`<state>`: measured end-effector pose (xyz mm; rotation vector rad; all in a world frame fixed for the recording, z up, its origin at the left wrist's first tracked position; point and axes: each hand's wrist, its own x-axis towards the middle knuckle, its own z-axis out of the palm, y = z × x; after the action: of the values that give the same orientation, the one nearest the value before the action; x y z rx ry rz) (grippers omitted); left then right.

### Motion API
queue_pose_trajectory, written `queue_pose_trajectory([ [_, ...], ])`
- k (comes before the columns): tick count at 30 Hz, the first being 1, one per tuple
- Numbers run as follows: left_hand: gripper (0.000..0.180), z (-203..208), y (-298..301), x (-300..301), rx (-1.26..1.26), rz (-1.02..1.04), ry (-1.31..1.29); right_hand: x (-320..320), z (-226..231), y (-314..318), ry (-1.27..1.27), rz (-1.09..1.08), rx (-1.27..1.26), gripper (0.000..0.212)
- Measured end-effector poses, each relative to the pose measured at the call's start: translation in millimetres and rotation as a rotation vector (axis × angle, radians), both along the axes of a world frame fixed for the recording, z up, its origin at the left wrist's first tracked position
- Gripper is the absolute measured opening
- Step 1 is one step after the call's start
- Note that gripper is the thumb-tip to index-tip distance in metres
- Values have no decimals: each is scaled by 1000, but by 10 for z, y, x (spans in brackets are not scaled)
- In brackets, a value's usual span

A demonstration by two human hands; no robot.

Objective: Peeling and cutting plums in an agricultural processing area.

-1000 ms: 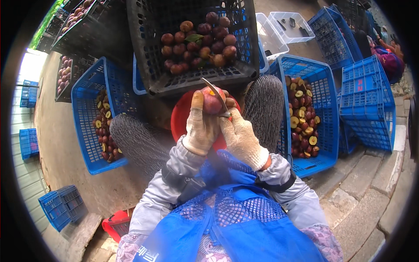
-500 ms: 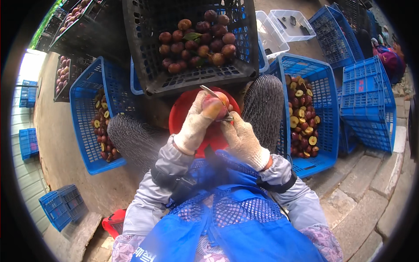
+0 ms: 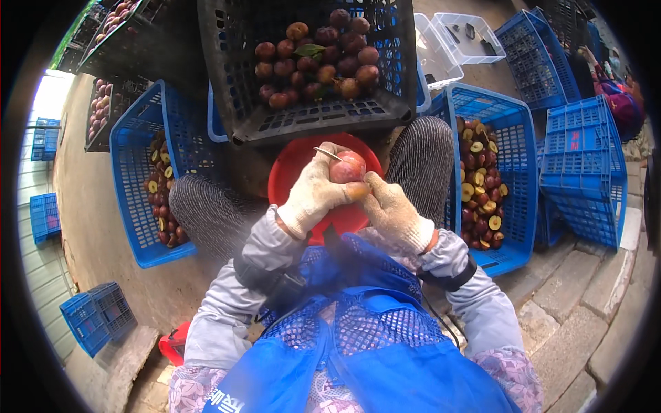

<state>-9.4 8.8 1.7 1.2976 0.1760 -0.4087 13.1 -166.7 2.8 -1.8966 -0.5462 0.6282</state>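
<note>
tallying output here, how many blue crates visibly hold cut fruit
2: the left crate, beside the person's left knee, and the right crate, beside the right knee. Other blue crates show too little inside, so more may be hidden.

The gloves are cream, the sleeves gray with black bands, the top bright blue, the pants dark with pale specks.

Blade mostly hiding at the plum
The left grip is covering part of the red basin; the top edge is cropping the black crate; dark objects, upper right, are looking too small to identify; a person, far right, is appearing blurred.
</note>
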Motion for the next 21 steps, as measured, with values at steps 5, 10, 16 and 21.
queue_pose_trajectory([
  [5, 59, -54, -136, -32, -635, 127, 45, -106, -135, 140, -32, -160, 193, 21],
  [10, 43, 66, -109, -56, -481, 164, 47, -61, -98, 81, -58, -120, 192, 25],
  [16, 46, 168, -95, -105, -246, 121, -15, 81, 12, -67, -75, 51, 36, 27],
  [21, 47, -43, -183, -70, -461, 249, 35, -42, -167, 11, -103, -82, 127, 22],
])
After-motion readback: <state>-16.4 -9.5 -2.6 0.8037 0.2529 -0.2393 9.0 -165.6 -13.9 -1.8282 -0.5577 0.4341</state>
